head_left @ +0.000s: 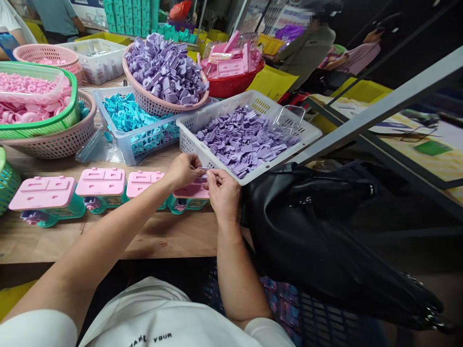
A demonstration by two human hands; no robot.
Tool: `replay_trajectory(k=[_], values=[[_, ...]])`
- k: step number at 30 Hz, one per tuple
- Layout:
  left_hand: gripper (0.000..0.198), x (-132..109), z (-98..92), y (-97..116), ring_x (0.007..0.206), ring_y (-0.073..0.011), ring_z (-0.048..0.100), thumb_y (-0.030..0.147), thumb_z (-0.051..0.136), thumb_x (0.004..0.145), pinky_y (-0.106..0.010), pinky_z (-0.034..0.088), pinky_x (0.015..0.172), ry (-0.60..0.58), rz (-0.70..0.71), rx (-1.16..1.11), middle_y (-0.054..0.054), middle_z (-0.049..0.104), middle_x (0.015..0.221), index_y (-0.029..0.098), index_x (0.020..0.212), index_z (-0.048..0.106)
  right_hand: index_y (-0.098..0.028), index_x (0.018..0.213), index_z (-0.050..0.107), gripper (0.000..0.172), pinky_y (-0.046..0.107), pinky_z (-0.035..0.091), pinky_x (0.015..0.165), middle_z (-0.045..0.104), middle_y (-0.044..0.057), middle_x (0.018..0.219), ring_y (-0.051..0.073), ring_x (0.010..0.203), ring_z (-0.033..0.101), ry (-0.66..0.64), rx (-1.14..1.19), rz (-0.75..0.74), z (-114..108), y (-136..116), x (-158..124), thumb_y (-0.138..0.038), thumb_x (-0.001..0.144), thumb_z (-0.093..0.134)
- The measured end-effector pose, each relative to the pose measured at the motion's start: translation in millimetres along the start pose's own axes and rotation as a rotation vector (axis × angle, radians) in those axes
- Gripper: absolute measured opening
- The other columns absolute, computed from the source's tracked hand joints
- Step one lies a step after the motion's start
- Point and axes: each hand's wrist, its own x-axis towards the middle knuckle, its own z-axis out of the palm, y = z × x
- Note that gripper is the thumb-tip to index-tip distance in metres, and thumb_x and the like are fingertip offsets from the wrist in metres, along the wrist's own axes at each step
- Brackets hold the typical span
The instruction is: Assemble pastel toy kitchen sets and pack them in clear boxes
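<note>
My left hand (185,170) and my right hand (224,193) meet above the rightmost pink-topped toy (191,191). Both are closed in a pinch around a small purple plastic piece (203,169), which the fingers mostly cover. To the left, more of these toys stand in a row: a pink-topped one (101,182) beside another (43,193), and a third (142,180) partly behind my left forearm. They have teal bodies, and purple knobs show on the fronts of some.
Behind my hands sits a white basket (186,132) of purple parts. Left of it are a basket (126,152) of blue parts, a pink basket (144,99) heaped with purple pieces and a green basket (36,129) of pink ones. A black bag (289,217) lies right. People sit farther back.
</note>
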Motion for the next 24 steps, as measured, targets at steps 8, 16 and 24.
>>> replay_trajectory(k=[8, 16, 24], values=[[0.007, -8.4, -2.0, -1.9, 0.064, -0.0137, 0.057, 0.022, 0.066, 0.082, -0.023, 0.04, 0.06, -0.052, 0.13, 0.238, 0.0, 0.065, 0.071, 0.017, 0.083, 0.061, -0.017, 0.09, 0.067, 0.032, 0.027, 0.05, 0.061, 0.064, 0.0, 0.061, 0.016, 0.056, 0.063, -0.036, 0.047, 0.051, 1.8, 6.0, -7.2, -0.046, 0.088, 0.053], [0.028, -11.2, -3.8, -2.9, 0.085, -0.018, 0.069, 0.027, 0.064, 0.089, -0.025, 0.05, 0.075, -0.028, 0.106, 0.339, -0.008, 0.073, 0.104, 0.017, 0.115, 0.06, -0.022, 0.101, 0.072, 0.031, 0.028, 0.05, 0.069, 0.072, 0.004, 0.073, 0.021, 0.072, 0.068, -0.206, -0.436, -0.036, -32.8, -26.8, 19.0, -0.039, 0.095, 0.046], [0.026, -6.2, -10.6, 29.4, 0.097, -0.0271, 0.069, 0.034, 0.061, 0.09, -0.033, 0.052, 0.084, 0.081, 0.179, 0.581, -0.014, 0.073, 0.105, 0.014, 0.104, 0.068, -0.016, 0.124, 0.069, 0.041, 0.033, 0.048, 0.095, 0.067, 0.016, 0.128, 0.028, 0.117, 0.064, -0.66, -1.172, -0.078, -49.0, -5.7, 159.9, -0.016, 0.083, 0.066]])
